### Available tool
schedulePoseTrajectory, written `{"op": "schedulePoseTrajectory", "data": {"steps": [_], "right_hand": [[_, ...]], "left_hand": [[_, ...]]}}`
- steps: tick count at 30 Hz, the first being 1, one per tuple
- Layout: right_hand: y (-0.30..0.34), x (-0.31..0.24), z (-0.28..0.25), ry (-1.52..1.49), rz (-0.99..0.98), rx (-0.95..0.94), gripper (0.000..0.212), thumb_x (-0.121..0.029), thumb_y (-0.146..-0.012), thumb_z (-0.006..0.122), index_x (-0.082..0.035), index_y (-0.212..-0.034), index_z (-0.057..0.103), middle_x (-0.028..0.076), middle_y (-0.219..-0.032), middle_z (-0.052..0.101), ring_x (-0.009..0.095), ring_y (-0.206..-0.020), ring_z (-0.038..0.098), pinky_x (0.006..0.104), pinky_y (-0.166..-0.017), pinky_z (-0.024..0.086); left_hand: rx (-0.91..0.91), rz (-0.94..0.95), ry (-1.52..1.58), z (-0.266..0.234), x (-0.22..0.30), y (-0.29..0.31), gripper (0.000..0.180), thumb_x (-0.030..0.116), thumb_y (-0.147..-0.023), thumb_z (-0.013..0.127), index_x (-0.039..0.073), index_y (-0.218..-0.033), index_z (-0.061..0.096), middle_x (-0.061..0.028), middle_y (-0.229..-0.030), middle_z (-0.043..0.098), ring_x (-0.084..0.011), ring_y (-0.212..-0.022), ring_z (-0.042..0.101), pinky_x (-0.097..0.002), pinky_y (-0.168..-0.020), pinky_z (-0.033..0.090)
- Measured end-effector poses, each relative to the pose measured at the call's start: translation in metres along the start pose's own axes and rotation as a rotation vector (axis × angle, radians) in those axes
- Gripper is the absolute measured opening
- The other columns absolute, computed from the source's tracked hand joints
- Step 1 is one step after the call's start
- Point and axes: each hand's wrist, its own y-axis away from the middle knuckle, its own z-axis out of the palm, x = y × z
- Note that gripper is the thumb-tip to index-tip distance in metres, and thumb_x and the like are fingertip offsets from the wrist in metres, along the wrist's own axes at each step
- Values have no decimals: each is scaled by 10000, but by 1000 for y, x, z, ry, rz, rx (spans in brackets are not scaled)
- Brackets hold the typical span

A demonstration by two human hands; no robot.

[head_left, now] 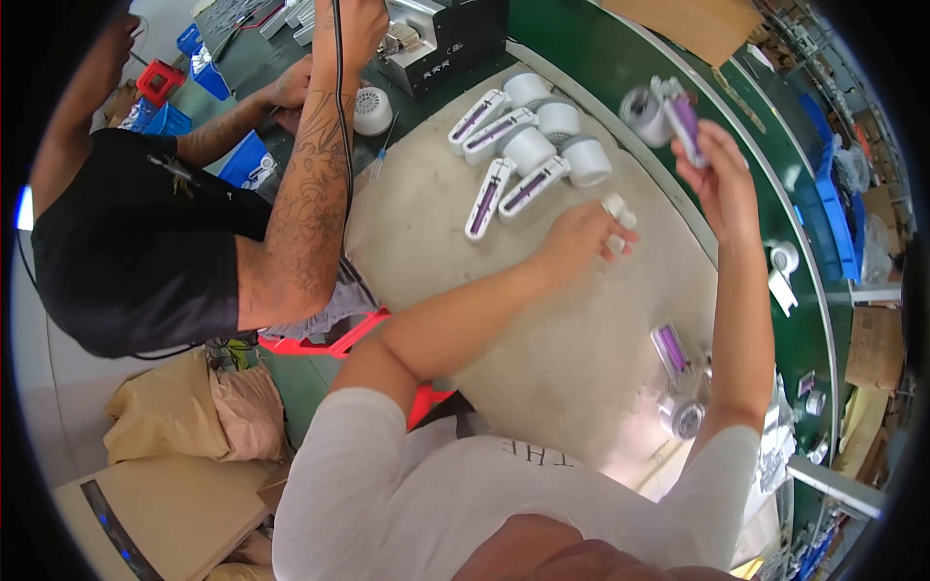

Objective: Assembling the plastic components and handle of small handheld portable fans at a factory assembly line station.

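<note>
My right hand (719, 184) is raised over the right edge of the work table, its fingers closed on a blurred handheld device (686, 128) with a purple-striped white handle and a round grey head. In my left hand (581, 237), over the middle of the table, is a small white part (617, 208), partly hidden by the fingers. Beyond the left hand lie several similar devices (523, 186) with purple-striped handles and round white heads, grouped together. Nearer my body, another purple-striped handle (669, 351) lies close to a round silvery head (682, 417).
A green conveyor (790, 218) curves along the right, carrying a white part (783, 276). To the left, a co-worker's tattooed arm (315, 194) reaches toward a black-and-silver machine (441, 44). A white round grilled piece (372, 111) and blue bins (242, 160) stand near that person.
</note>
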Motion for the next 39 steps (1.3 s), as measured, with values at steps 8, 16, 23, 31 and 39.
{"op": "schedulePoseTrajectory", "data": {"steps": [8, 16, 23, 31, 39], "right_hand": [[248, 41, 39, 107, 7, 101, 213, -50, -808, 608, -45, -1016, 561, 47, -980, 551, 117, -803, 565, 258, -671, 495], [319, 30, 13, 1121, -358, 335, 763, -178, -579, 800, -53, -1239, 439, 135, -1167, 512, 267, -1056, 503, 370, -877, 417], [327, 40, -21, 406, -124, 153, 750, -70, -545, 786, -75, -1208, 433, 126, -1171, 477, 304, -1169, 436, 379, -956, 376], [324, -6, -42, 1422, -889, 196, 549, 91, -512, 662, -85, -1018, 544, 98, -1043, 542, 325, -972, 569, 407, -825, 490], [328, -5, -41, 1491, -874, 185, 574, 75, -524, 648, -81, -1066, 541, 91, -1020, 558, 325, -968, 573, 409, -818, 491]], "left_hand": [[-120, -131, 691, 82, 7, 71, 423, 357, -913, 341, 4, -1122, 448, -182, -1075, 567, -300, -977, 569, -420, -862, 446], [-331, -257, 805, 97, 8, 114, 273, 261, -881, 384, 32, -960, 509, -123, -810, 592, -252, -656, 610, -355, -548, 518], [-505, -409, 561, 124, 47, 134, 246, 232, -892, 390, 26, -1001, 471, -158, -808, 587, -258, -617, 617, -345, -484, 511], [-587, -300, -275, 124, 35, 129, 237, 78, -832, 401, 11, -1054, 449, -95, -778, 575, -126, -575, 552, -271, -484, 445], [-588, -232, -386, 125, 24, 128, 226, 113, -768, 527, -5, -953, 474, -73, -654, 553, -110, -505, 514, -262, -449, 407]]}}
